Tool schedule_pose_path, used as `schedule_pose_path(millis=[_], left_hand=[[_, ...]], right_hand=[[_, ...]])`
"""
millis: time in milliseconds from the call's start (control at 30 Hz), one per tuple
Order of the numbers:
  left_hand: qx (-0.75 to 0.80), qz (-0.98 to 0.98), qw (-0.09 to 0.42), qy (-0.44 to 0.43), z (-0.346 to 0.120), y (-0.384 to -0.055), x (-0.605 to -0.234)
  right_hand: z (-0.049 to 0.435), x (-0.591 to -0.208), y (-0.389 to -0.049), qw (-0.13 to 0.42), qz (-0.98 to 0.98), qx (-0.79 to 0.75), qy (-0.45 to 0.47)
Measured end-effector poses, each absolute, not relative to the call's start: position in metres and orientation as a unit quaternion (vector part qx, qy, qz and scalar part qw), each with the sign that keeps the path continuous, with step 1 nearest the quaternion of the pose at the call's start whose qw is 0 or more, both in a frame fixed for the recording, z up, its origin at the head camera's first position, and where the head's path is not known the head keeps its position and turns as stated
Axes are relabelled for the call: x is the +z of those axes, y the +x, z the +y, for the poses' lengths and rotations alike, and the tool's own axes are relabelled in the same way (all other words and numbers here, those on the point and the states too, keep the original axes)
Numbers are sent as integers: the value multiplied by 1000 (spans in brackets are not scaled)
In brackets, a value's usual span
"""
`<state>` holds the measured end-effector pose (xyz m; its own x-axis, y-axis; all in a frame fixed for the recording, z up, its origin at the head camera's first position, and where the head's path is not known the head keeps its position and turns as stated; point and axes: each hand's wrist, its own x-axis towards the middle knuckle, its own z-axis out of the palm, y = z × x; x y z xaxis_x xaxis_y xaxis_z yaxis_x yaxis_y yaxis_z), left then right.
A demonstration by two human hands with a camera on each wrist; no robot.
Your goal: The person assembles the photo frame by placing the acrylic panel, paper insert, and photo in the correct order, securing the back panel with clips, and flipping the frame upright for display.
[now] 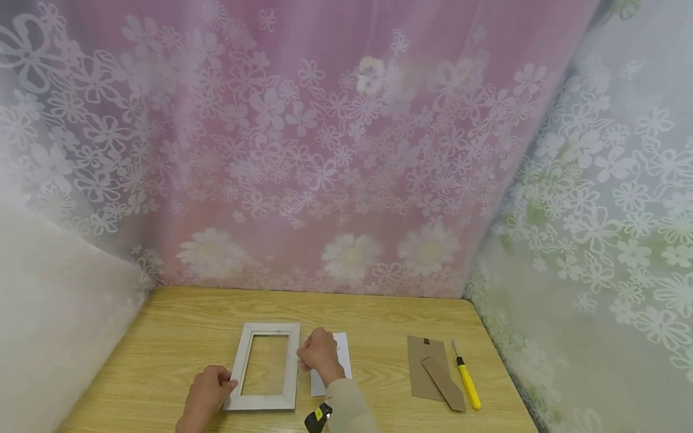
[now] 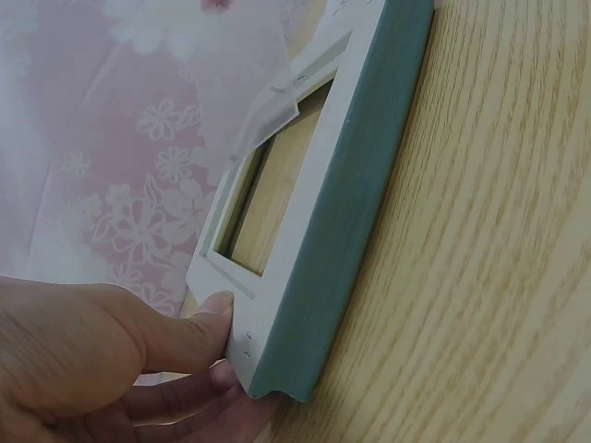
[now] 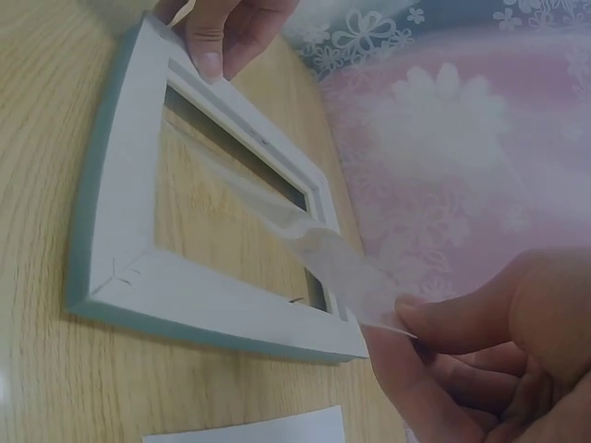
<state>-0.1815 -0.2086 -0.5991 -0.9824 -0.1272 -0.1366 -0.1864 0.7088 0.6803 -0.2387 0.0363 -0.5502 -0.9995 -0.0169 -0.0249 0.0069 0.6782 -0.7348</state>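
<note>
A picture frame (image 1: 291,373) lies with its white side up on the wooden table; its outer edge (image 2: 355,203) is teal. My left hand (image 1: 206,391) grips the frame's near left corner, thumb on top and fingers underneath. Beyond the frame's right side, my right hand (image 1: 320,353) pinches one end of a clear plastic sheet (image 3: 342,268) between thumb and finger. The sheet slants up out of the frame's opening, its far part down in the opening and its held end raised over the rim.
White paper (image 1: 345,355) lies partly under my right hand. Farther right are a brown backing board (image 1: 422,382) with a stand leg (image 1: 446,388) across it, and a yellow-handled screwdriver (image 1: 468,385). Floral curtains (image 1: 325,180) surround the table (image 1: 379,325).
</note>
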Motion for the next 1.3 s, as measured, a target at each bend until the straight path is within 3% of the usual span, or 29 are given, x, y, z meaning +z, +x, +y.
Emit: schedule_pose_path(millis=[233,700,933,1300], left_hand=[[375,922,40,-87,-209,-182,-601],[368,925,37,-84,-211,-184,-606],[370,925,32,-85,-208,-183,-606],[368,925,39,-87,-208,-183,-604]], right_hand=[[27,-552,-235,49,902,-428,31],[20,-562,-236,37,886,-461,15],[17,-561,-237,5,905,-425,-7],[13,-562,-240,10,913,-408,-4]])
